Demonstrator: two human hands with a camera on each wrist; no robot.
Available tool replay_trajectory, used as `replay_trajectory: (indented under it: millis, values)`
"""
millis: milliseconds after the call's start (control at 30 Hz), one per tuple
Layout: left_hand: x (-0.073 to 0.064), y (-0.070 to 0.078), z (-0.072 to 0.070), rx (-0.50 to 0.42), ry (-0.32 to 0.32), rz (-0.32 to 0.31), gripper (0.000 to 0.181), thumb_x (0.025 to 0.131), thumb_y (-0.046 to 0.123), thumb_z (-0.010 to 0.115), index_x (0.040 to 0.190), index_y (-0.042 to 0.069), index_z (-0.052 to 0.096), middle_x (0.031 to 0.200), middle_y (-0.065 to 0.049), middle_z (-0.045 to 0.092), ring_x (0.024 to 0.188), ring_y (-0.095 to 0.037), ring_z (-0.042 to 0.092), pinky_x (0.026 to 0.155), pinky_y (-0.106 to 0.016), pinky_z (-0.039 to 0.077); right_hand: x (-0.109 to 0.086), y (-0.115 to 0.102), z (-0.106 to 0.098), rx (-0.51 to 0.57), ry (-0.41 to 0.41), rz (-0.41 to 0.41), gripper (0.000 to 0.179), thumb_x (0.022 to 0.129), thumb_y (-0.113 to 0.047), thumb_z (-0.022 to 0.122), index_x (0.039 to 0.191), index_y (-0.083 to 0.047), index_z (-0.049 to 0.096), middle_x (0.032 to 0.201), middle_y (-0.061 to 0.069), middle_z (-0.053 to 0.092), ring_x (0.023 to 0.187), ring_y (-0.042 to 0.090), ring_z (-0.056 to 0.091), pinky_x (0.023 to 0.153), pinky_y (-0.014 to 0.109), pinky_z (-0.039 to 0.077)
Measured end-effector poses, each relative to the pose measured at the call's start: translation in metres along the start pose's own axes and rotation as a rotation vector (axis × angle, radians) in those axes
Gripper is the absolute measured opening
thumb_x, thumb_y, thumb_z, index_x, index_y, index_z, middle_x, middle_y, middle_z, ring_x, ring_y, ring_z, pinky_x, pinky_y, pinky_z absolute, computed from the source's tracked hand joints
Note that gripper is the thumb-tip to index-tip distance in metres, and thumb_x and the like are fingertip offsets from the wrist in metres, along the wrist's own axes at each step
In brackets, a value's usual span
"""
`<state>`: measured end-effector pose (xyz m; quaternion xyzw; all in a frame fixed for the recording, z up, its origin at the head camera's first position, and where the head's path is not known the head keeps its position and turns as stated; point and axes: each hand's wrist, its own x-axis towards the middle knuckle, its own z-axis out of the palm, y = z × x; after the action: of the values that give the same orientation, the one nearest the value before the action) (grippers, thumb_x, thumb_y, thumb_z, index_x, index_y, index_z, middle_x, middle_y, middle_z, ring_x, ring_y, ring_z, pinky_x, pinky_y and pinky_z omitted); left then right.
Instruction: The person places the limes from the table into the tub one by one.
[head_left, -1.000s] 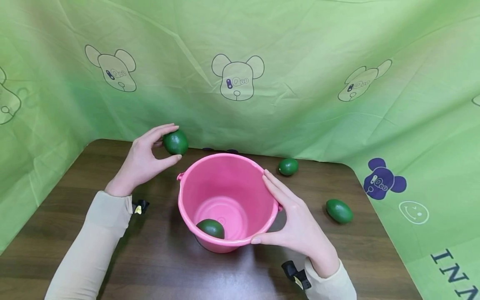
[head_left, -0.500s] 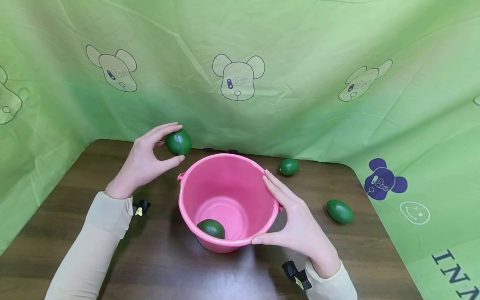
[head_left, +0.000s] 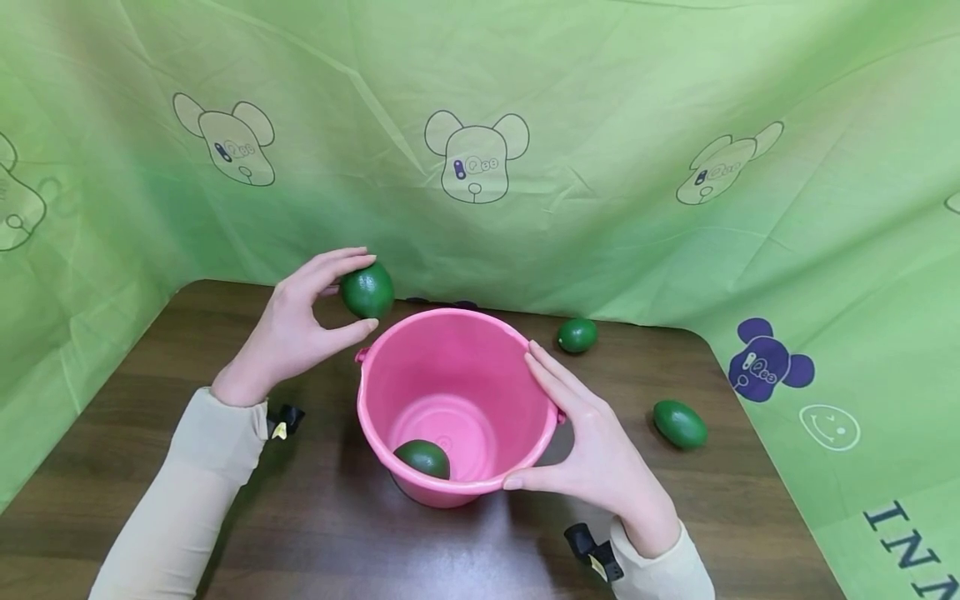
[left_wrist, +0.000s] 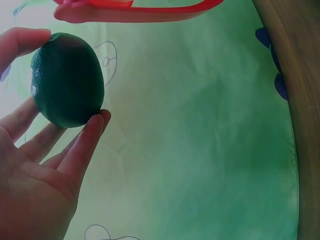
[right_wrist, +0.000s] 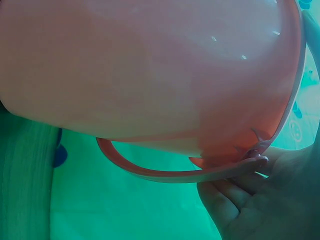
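Observation:
My left hand (head_left: 296, 321) pinches a dark green avocado (head_left: 367, 291) between thumb and fingertips, raised by the far left rim of a pink bucket (head_left: 457, 350). The left wrist view shows this avocado (left_wrist: 67, 80) from close by, with slightly pebbled skin, and part of the bucket's handle (left_wrist: 135, 14) above it. My right hand (head_left: 592, 446) holds the bucket's right side, thumb at the near rim and fingers along the far right rim. Another avocado (head_left: 423, 457) lies inside the bucket, partly hidden by the near wall. In the right wrist view the handle (right_wrist: 150, 172) hangs along the bucket's outside.
Two more green fruits rest on the brown wooden table (head_left: 315, 533): a small one (head_left: 577, 335) behind my right hand and a longer one (head_left: 680, 424) to its right. Green printed cloth (head_left: 600, 192) hangs behind and beside the table.
My left hand has shifted slightly right with the avocado, bringing it closer to the bucket's far left rim. The right hand and the bucket stay in place.

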<state>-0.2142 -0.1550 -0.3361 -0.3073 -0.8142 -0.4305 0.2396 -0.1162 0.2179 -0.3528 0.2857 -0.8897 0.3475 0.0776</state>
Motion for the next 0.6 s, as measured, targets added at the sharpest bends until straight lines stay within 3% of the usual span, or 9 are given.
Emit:
replay_trajectory:
  millis: [333, 600]
  values:
    - [0.0, 0.004, 0.002, -0.016, -0.014, 0.018, 0.073, 0.075, 0.007, 0.091, 0.141, 0.014, 0.062, 0.147, 0.006, 0.052, 0.131, -0.017, 0.051, 0.096, -0.031, 0.052, -0.001, 0.001, 0.0, -0.005, 0.002, -0.006, 0.129, 0.058, -0.056, 0.097, 0.161, -0.014, 0.032, 0.166, -0.005, 0.025, 0.147, 0.015, 0.031, 0.112, 0.025, 0.034]
    - [-0.001, 0.011, 0.002, -0.028, -0.033, 0.03, 0.073, 0.075, 0.006, 0.091, 0.141, 0.013, 0.062, 0.147, 0.0, 0.053, 0.131, -0.017, 0.051, 0.097, -0.03, 0.051, -0.001, 0.001, 0.001, 0.01, 0.002, -0.003, 0.128, 0.058, -0.056, 0.097, 0.161, -0.015, 0.032, 0.166, -0.006, 0.024, 0.146, 0.015, 0.035, 0.108, 0.022, 0.037]
